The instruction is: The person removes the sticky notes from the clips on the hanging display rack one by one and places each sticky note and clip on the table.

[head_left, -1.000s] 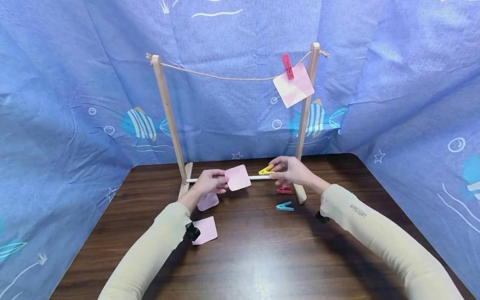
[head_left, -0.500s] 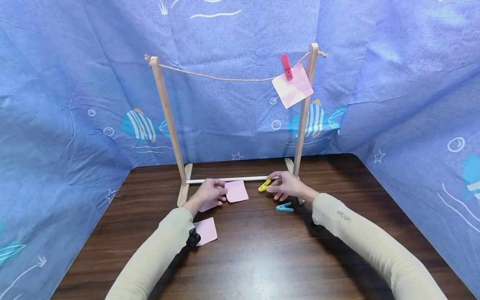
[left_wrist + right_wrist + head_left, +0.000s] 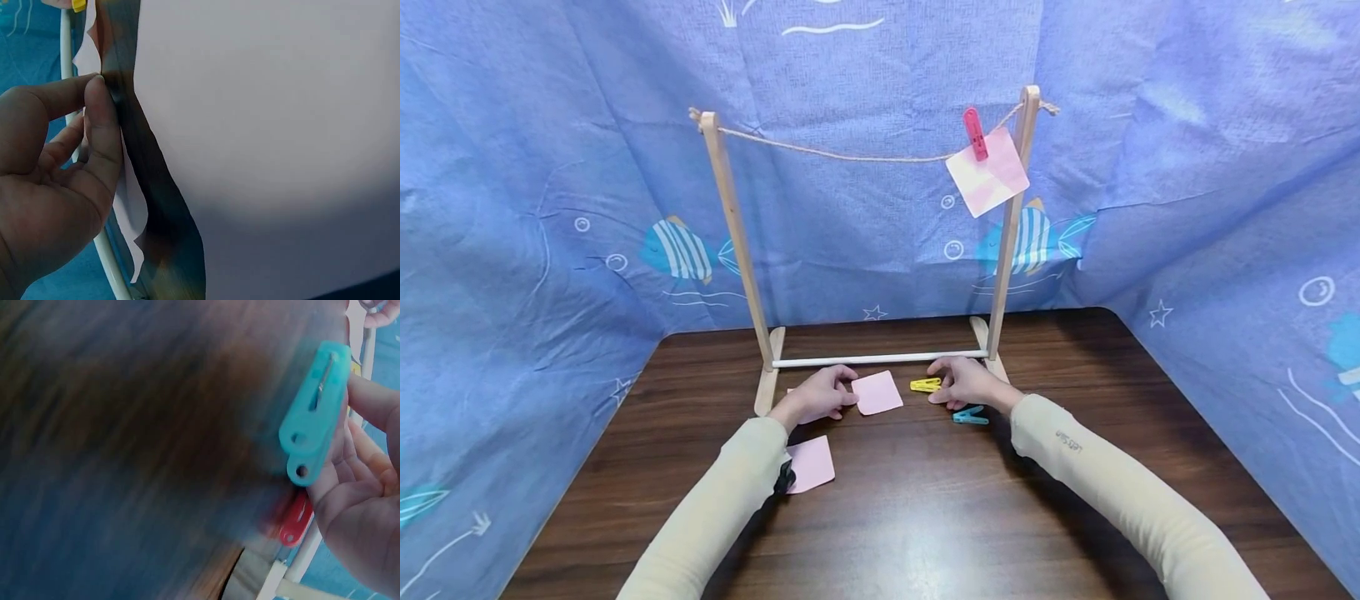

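In the head view a pink square paper [image 3: 877,392] lies on the table. My left hand [image 3: 822,392] is at its left edge, thumb and index finger apart there. Another pink paper [image 3: 806,410] is partly covered by that hand, and a nearer pink paper [image 3: 812,464] lies beside the left wrist. A yellow clothespin [image 3: 924,385] rests on the table, between the parted thumb and index finger of my right hand [image 3: 964,382]. Below this hand lies a blue clothespin [image 3: 971,416]. A red clothespin [image 3: 296,519] shows in the right wrist view; the hand hides it in the head view.
A wooden stand with two posts [image 3: 734,242] and a white crossbar [image 3: 880,359] stands at the back. Its rope [image 3: 835,153] carries a pink paper [image 3: 988,177] under a red clothespin [image 3: 975,134]. Blue fish-print cloth [image 3: 865,233] surrounds the dark wooden table [image 3: 910,508].
Both hands have come down and nearer. The left hand has set the pink paper on the table and loosened its fingers; the right hand has laid down the yellow clothespin and parted its fingers.
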The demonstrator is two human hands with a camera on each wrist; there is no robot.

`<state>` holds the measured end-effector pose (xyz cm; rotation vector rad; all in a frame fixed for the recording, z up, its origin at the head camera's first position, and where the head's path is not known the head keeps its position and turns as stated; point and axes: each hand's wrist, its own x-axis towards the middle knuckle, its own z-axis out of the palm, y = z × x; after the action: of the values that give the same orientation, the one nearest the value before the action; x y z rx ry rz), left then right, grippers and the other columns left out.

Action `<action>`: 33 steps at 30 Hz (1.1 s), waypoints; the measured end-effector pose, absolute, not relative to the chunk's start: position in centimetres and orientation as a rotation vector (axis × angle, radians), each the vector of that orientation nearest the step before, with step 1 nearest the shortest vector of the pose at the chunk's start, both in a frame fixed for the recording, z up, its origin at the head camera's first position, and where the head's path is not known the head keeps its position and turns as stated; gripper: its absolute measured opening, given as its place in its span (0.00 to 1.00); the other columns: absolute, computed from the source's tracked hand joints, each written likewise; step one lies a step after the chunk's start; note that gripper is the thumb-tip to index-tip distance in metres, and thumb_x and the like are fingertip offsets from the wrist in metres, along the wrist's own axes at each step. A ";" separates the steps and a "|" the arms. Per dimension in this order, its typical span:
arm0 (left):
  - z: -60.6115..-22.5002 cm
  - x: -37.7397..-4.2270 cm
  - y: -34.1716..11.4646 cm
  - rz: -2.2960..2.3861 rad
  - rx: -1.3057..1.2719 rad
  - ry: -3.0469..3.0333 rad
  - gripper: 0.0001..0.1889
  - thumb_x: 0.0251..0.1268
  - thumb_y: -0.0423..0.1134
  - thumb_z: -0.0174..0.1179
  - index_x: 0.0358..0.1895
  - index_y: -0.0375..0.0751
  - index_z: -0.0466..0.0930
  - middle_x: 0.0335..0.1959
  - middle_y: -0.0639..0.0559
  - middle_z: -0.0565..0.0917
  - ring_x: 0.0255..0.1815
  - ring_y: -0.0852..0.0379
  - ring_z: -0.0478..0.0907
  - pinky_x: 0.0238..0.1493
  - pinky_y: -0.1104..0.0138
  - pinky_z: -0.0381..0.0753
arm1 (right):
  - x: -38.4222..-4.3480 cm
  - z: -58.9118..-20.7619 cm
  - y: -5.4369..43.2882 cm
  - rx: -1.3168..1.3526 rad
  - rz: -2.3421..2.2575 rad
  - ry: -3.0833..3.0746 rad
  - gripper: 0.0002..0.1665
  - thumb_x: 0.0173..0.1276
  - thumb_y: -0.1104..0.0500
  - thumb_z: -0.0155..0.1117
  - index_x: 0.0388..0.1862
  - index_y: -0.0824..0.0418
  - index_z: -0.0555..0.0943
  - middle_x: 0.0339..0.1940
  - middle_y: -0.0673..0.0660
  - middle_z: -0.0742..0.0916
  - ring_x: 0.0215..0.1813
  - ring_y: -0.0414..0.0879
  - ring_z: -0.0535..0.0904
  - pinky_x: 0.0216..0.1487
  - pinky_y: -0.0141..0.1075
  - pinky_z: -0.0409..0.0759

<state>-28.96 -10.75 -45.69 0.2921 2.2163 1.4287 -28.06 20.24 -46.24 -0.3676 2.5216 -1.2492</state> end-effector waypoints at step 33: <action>-45.9 -29.3 -10.8 1.409 0.293 2.252 0.20 0.68 0.27 0.64 0.61 0.31 0.72 0.29 0.47 0.74 0.25 0.57 0.72 0.23 0.70 0.79 | -27.6 -45.1 19.1 -0.291 -0.999 2.652 0.30 0.63 0.60 0.77 0.62 0.64 0.77 0.27 0.56 0.85 0.22 0.44 0.81 0.23 0.36 0.84</action>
<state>-29.29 -10.85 -45.92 0.2935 2.2518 1.4093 -27.59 19.05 -45.12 -0.2906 2.6515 -0.9985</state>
